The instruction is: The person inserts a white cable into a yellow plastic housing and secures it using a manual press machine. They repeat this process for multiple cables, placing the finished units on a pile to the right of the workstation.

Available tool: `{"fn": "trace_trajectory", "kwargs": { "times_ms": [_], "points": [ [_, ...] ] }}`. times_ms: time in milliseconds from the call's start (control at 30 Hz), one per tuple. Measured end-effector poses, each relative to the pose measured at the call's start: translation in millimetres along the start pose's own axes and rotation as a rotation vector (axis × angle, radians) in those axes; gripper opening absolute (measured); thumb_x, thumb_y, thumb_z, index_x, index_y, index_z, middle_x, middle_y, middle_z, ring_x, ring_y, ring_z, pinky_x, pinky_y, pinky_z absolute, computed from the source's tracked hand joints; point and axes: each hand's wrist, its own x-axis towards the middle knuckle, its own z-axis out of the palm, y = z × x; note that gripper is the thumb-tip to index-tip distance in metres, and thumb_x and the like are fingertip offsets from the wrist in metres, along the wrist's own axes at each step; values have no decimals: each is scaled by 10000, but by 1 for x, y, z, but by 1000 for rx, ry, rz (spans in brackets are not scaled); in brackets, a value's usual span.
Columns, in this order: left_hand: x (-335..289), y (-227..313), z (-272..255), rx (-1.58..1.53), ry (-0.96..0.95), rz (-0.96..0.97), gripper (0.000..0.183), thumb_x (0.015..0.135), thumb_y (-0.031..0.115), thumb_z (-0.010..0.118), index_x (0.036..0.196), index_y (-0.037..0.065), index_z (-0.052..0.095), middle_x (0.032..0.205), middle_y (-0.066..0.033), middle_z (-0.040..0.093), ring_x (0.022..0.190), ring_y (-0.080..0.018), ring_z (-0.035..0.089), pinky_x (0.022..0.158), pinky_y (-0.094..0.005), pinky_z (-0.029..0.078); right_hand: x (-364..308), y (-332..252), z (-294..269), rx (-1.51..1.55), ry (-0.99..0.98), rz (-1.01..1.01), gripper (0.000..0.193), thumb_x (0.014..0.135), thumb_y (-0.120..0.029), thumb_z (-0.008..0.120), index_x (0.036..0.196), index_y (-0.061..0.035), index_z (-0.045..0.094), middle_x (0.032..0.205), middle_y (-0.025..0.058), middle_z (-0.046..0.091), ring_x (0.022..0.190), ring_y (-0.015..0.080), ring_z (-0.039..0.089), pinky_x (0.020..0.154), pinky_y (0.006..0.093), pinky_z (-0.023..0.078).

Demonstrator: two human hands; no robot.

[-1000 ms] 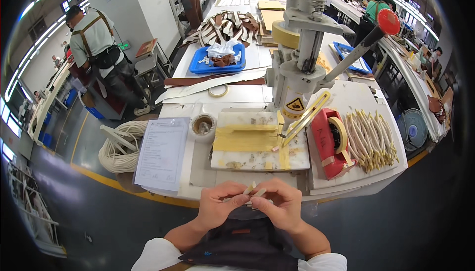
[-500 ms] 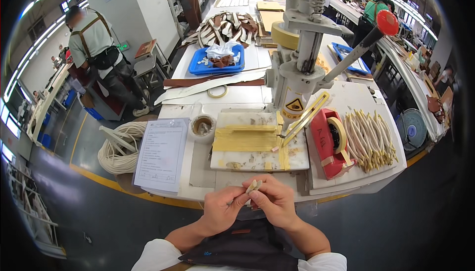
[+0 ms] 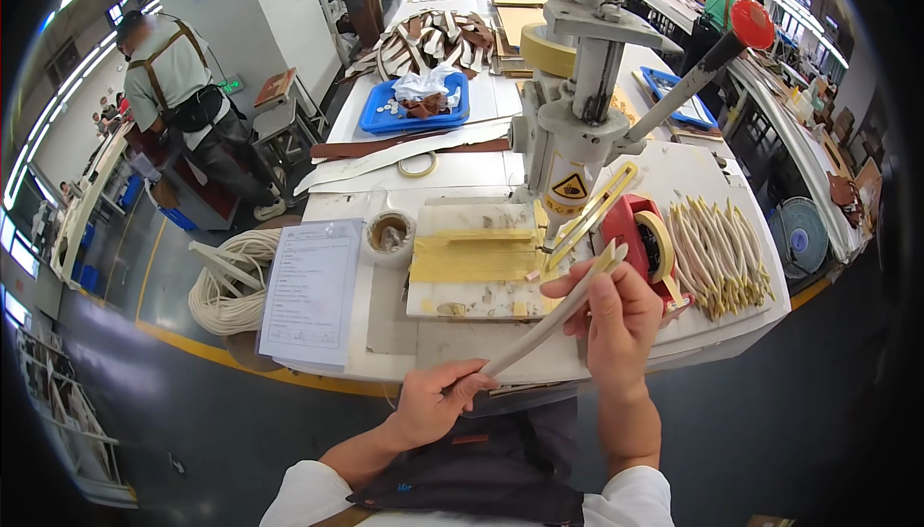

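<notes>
A pale cream cord stretches slantwise between my two hands, its upper tip looking split or doubled. My left hand closes round the lower end, just in front of the table edge. Higher up and to the right, my right hand pinches the cord near the tip, with the thumb along it. Beyond the cord is a white board crossed by yellow tape. Just past my right hand stands a red tape dispenser carrying a yellowish roll.
A grey hand press with a red-knobbed lever rises behind the board. Yellow-tipped cords lie at right; a cord coil, a printed sheet and a tape roll at left. Farther back sits a blue tray. Another person stands far left.
My hands were together at the table edge. The right hand has moved up and right with the cord's tip, exposing its length; the left has stayed low.
</notes>
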Motion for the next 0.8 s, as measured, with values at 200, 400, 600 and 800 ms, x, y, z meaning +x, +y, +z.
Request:
{"fn": "trace_trajectory", "kwargs": {
  "times_ms": [200,400,600,800],
  "points": [
    [1,-5,-1,-229,-39,-76,274,1037,157,611,1171,-68,690,904,-87,758,602,-53,543,538,-207,462,8,10,-6,108,69,28,284,1077,-222,521,1062,28,655,912,148,765,567,53,552,529,197,452],
    [-2,-2,4,-36,31,38,242,1000,134,654,1168,-34,703,893,-70,759,686,-66,632,618,-218,505,8,13,-9,132,103,-10,295,1079,-235,523,1077,24,663,903,145,763,572,52,563,523,199,464],
    [1,-6,7,98,91,125,178,952,98,684,1080,-20,718,825,-82,739,658,-78,638,589,-230,485,6,13,-15,67,113,-42,291,1078,-227,525,1083,34,654,912,142,764,582,52,566,540,204,476],
    [4,-16,6,148,84,169,172,981,56,614,1066,-54,715,808,-76,725,597,-51,572,525,-208,450,7,15,-17,77,107,4,281,1076,-213,525,1078,41,645,926,136,764,598,50,576,546,206,481]
  ]
}}
